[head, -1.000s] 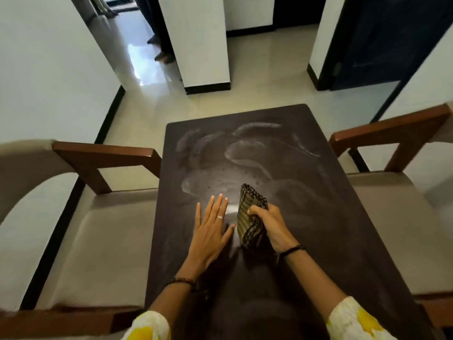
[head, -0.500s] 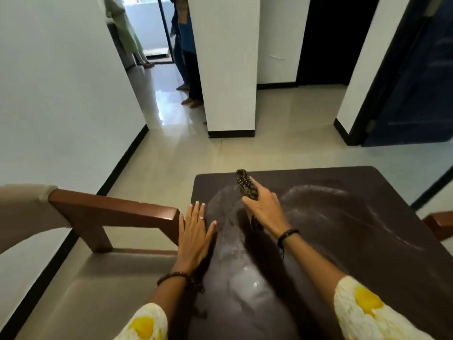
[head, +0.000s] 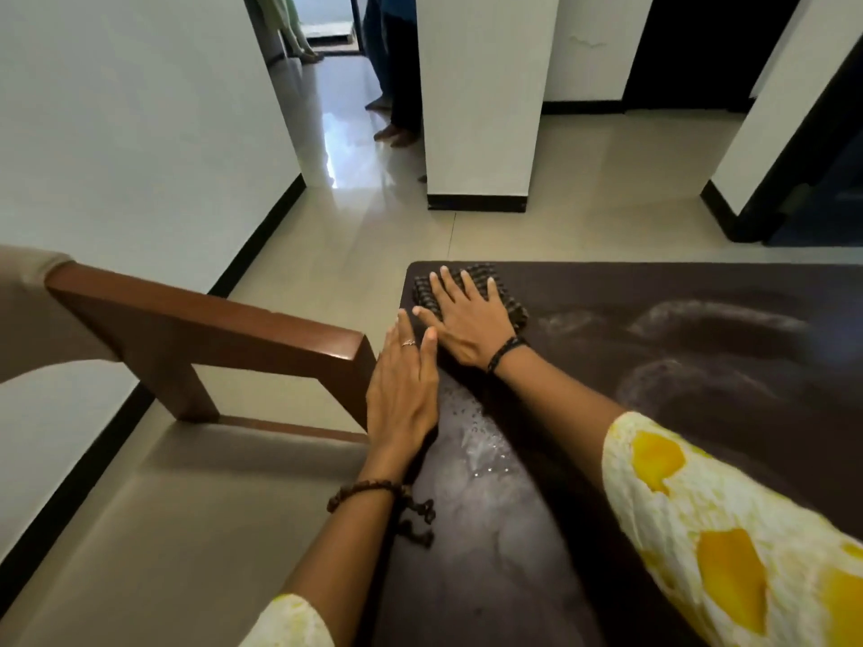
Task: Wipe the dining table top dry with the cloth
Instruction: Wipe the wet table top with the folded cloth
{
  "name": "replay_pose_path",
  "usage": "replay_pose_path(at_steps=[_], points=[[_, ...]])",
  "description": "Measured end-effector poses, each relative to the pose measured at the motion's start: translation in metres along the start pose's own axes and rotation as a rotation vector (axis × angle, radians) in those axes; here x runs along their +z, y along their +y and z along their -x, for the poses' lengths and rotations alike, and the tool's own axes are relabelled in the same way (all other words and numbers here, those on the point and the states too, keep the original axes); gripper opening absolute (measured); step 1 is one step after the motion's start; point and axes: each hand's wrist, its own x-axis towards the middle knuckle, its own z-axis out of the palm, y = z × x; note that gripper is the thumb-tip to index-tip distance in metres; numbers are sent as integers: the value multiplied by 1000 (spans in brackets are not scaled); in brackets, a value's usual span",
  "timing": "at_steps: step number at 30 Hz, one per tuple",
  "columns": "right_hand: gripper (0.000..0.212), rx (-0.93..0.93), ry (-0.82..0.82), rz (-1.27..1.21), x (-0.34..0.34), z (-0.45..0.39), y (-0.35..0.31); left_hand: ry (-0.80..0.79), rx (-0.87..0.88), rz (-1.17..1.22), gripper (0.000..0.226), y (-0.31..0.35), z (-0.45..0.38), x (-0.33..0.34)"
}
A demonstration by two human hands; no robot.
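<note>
Right hand point(head: 467, 315) presses cloth point(head: 509, 298) flat-fingered, grip released, at bench point(head: 700, 459) far corner (droplets point(head: 481, 441) nearer remain); left hand point(head: 401, 389) flat.

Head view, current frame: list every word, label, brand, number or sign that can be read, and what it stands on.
None: no readable text shows in this frame.
The cloth under the right hand has only a woven check pattern.
The dining table top, the chair armrest and the walls carry no lettering.
The ring on the left hand is too small to show any marking.
</note>
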Motion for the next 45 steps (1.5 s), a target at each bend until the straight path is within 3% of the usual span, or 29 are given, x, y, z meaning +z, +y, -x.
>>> replay_pose_path(at_steps=[6,11,19,26,32,35,40,42,45], points=[[63,-48,-16,-5,3,-40,-13,2,-52,91,72,6,4,-6],[58,-77,-136,70,-4,-68,-3,-35,-47,23,55,4,1,-6],[52,-141,-79,-41,-6,17,34,-36,-101,67,54,8,3,-12],[57,33,-115,-43,-10,-39,7,-49,-6,-46,59,11,1,-12],[55,-100,-78,-32,-8,-19,21,-83,-27,-153,59,6,-2,-9],[53,16,-47,-34,-20,-5,79,-79,-19,-220,60,5,-4,-7],[55,390,-18,-69,-32,30,168,-35,-16,-225,60,7,-5,-4],[57,472,-29,-82,-31,29,166,-31,-13,-240,60,8,-5,-3],[60,442,-35,-85,-26,15,123,-34,-14,-248,60,6,-6,-3]])
